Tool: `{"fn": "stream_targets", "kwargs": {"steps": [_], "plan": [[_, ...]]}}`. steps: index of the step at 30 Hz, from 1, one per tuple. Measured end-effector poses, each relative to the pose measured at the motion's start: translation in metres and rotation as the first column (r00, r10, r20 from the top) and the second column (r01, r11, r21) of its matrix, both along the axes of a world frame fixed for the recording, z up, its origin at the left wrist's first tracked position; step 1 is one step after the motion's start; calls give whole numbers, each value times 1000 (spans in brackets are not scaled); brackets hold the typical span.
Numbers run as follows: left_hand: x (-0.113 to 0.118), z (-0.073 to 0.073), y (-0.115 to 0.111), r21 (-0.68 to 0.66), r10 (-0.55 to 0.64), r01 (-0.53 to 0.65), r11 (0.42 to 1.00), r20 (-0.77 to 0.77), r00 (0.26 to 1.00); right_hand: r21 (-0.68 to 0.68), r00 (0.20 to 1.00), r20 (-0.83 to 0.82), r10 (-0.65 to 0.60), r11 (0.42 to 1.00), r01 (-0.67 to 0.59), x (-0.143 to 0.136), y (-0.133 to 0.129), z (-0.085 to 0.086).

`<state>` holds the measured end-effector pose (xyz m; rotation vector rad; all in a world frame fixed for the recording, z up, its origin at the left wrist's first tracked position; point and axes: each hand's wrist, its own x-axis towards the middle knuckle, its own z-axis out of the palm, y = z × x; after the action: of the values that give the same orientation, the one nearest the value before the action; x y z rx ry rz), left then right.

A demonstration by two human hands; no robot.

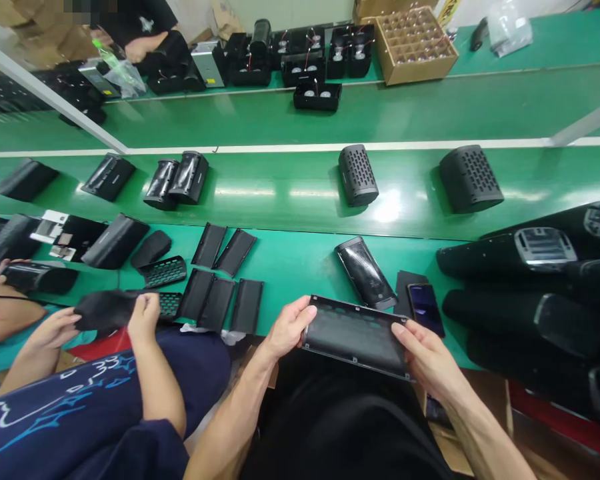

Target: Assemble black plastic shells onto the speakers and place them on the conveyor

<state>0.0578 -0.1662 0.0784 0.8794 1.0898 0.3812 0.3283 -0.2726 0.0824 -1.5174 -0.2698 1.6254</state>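
Head view: the thumb and fingers of your left hand [289, 328] are closed on the left end of a black, thin, rectangular panel [355, 341], apparently plastic, with small fixing points along its rim. Your right hand [427, 348] grips the opposite end, thumb over the upper face. The panel is held up above your lap, at the near edge of the green, smooth tabletop [293, 260]. It looks light and fairly stiff, though so thin a wall may flex if you twist it. The sleek face could slip or mark, so its short ends and rim seem your best holds. Just beyond lies a glossy black, rounded case [365, 272], with a dark-screened, flat phone [426, 310] to its right. Well to the left lie similar black, rectangular panels [247, 305].
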Motion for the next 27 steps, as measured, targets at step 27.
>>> {"fn": "stream_targets", "kwargs": {"steps": [27], "plan": [[68, 35, -18, -4, -37, 36, 999, -127, 991, 174, 956, -278, 91, 984, -43, 81, 2, -19]]}}
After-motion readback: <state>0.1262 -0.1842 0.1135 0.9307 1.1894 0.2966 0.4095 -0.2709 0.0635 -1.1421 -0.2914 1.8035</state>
